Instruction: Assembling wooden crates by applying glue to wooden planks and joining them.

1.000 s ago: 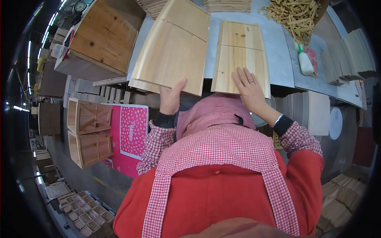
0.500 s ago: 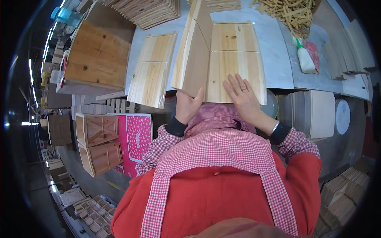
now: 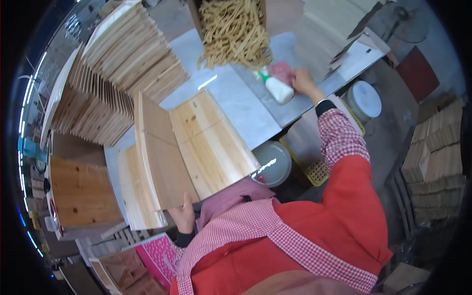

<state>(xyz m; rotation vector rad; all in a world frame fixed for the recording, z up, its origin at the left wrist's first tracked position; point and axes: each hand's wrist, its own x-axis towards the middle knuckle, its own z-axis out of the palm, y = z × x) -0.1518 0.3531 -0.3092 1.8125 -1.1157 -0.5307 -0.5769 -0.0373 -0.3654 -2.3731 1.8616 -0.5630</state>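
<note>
My left hand (image 3: 183, 215) grips the near bottom edge of an upright wooden board (image 3: 160, 152), thumb on its right face. This board stands on edge beside a flat pine board (image 3: 216, 142) with a groove across it; another pine board (image 3: 132, 184) lies to the left. My right hand (image 3: 305, 82) is stretched out to the far right, slightly blurred, its fingers curled at the edge of a crumpled pink cloth (image 3: 281, 72). Next to the cloth lies a white squeeze bottle (image 3: 279, 90) with a green nozzle, apart from my fingers.
Tall stacks of thin boards (image 3: 130, 54) stand at the back left, by a wooden box (image 3: 83, 191). A box of tan strips (image 3: 233, 32) is at the back. Below the table's right edge are a grey bucket (image 3: 273, 164), a yellow crate (image 3: 317, 173) and a white-lidded bucket (image 3: 364, 100).
My right hand has left the flat board and reached right to the pink cloth. My left hand stays on the upright board. The view has turned toward the right.
</note>
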